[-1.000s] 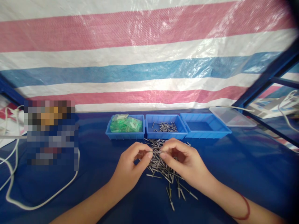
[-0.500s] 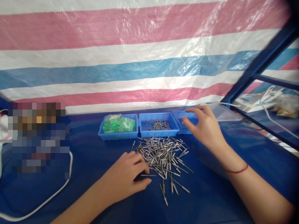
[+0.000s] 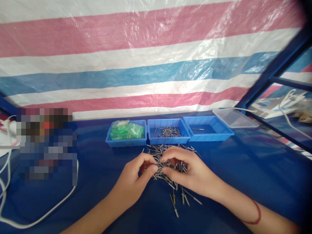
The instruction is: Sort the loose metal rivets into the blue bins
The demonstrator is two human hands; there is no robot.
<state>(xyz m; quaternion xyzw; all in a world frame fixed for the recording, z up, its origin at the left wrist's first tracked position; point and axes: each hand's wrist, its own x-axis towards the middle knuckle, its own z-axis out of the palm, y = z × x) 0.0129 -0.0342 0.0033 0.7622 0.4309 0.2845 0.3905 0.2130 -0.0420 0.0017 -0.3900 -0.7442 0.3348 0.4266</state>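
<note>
A heap of silver blind rivets (image 3: 170,182) lies on the blue table cloth (image 3: 243,175). My left hand (image 3: 137,180) and my right hand (image 3: 187,172) meet over the heap. Both have fingers pinched together at its left part, where each seems to grip a rivet between thumb and forefinger. Behind the heap stand three blue bins: the left bin (image 3: 126,142) holds green packets, the middle bin (image 3: 168,139) holds several rivets, and the right bin (image 3: 209,135) holds a single rivet.
A clear plastic lid (image 3: 235,118) lies to the right of the bins. A white cable (image 3: 48,211) curls over the cloth at the left. A striped tarpaulin (image 3: 146,65) hangs behind, and a blue metal frame (image 3: 270,81) rises at the right.
My right hand came back from the right bin to the heap, leaving a rivet in that bin. My left hand lifted off the cloth and pinched in beside the right.
</note>
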